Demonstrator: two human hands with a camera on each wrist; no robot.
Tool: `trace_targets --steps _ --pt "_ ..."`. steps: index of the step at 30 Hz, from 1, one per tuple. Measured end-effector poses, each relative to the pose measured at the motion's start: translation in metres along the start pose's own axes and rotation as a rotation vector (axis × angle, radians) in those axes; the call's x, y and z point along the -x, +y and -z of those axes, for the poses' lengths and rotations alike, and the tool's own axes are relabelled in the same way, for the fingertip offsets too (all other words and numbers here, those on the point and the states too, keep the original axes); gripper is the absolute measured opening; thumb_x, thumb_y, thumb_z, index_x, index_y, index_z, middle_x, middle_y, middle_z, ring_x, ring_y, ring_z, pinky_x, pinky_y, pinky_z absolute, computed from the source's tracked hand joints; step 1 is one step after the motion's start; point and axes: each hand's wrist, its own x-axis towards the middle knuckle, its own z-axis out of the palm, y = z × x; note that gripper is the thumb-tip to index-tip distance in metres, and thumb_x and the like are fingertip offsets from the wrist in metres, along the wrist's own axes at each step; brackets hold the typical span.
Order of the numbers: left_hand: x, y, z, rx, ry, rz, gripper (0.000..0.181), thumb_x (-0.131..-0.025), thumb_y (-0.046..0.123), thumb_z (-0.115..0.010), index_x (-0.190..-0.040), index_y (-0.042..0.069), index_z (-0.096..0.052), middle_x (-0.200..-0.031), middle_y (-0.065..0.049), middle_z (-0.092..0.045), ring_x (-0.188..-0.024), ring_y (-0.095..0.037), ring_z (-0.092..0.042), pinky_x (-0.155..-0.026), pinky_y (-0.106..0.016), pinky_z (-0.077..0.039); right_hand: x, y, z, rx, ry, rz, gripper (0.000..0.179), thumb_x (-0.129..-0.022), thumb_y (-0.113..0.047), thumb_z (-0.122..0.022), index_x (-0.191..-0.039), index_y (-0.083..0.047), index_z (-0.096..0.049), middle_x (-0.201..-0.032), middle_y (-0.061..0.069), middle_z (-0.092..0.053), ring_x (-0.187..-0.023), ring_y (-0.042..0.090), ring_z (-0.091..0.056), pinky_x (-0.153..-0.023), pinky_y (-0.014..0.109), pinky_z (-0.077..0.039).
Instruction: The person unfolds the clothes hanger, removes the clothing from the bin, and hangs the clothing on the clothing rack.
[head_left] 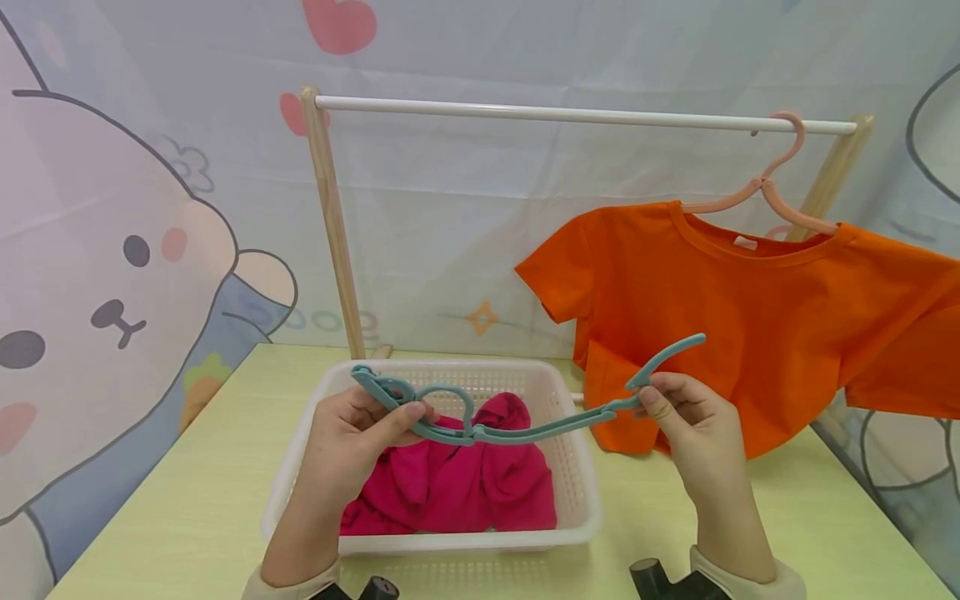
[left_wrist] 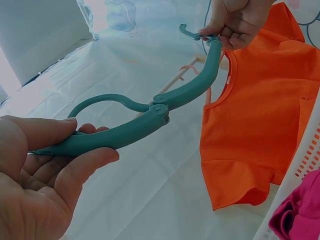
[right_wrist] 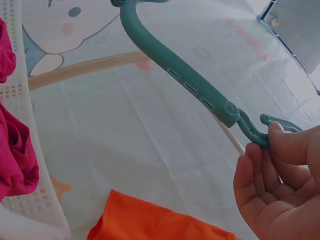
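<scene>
Above the white basket (head_left: 465, 543), the jointed blue-green hanger (head_left: 540, 432) was suspended between both hands, its far end extending past the basket's right rim. The left hand (head_left: 348, 443) gripped one end between thumb and fingers, over the basket's left portion. The right hand (head_left: 699, 433) pinched the opposite end, to the right of the basket. Inside the basket lay the crumpled magenta garment (head_left: 465, 492). Right of the basket, the orange T-shirt (head_left: 720, 317) hung by a pink hanger (head_left: 787, 212) from the white rail (head_left: 585, 115). The worktop (head_left: 187, 483) supported the basket.
</scene>
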Motion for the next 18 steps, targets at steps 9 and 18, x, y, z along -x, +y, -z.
trace_targets --steps 9,18 --pt "-0.001 -0.002 0.000 -0.003 0.031 -0.015 0.019 -0.090 -0.006 -0.062 -0.090 0.012 -0.071 -0.083 0.002 -0.073 -0.078 -0.012 -0.072 -0.068 -0.031 -0.059 0.000 -0.001 -0.005 -0.069 0.031 -0.024 0.016 -0.092 -0.001 -0.061 -0.092 -0.013 -0.070 -0.082 -0.006 -0.071 -0.070 0.008 -0.068 -0.076 0.018 -0.055" --pt "-0.003 -0.002 -0.001 -0.003 0.074 -0.015 0.019 -0.091 -0.006 -0.060 -0.087 0.010 -0.070 -0.082 0.001 -0.073 -0.076 -0.013 -0.072 -0.067 -0.030 -0.059 0.001 0.000 -0.011 -0.293 0.018 -0.036 0.015 -0.094 0.000 -0.058 -0.095 -0.009 -0.070 -0.088 0.000 -0.071 -0.075 0.011 -0.069 -0.080 0.023 -0.056"
